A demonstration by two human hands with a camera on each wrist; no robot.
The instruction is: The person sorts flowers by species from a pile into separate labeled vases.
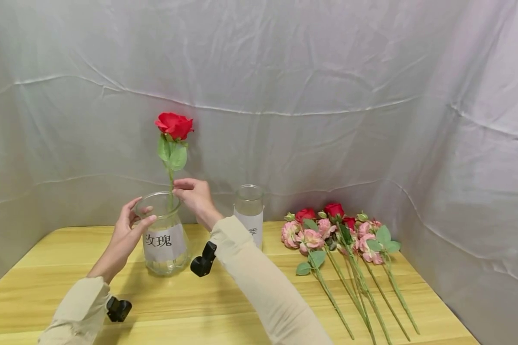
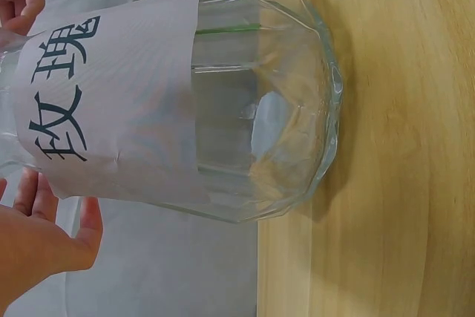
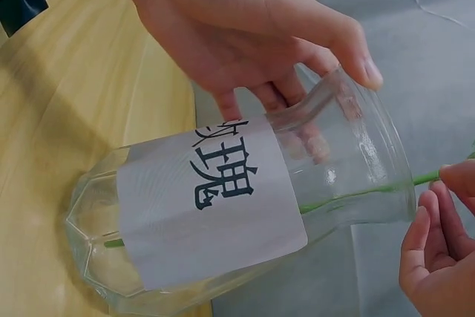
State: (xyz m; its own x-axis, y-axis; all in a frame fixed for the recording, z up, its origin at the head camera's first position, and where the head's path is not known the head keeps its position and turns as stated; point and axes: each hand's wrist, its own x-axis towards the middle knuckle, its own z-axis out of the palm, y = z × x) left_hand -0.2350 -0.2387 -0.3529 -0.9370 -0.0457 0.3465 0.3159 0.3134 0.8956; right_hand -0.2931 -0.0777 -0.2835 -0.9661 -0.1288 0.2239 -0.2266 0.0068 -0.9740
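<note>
Your work surface: a wooden table [image 1: 190,311] with two vases and a spread of cut-stem flowers.
On its pale yellow, streaked grain, a flared glass vase [image 1: 168,266] with a white label [image 1: 179,244] stands left of centre as you face it; a narrower glass vase [image 1: 250,203], also labelled, stands to its right, its base hidden from you; farther right, red roses [image 1: 334,210] and pink flowers [image 1: 310,238] lie heaped near the back edge, their green stems [image 1: 335,305] fanning toward you.

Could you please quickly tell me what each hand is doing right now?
Left hand: holding the labelled glass vase near its rim.
Right hand: pinching the red rose by its stem.
</note>
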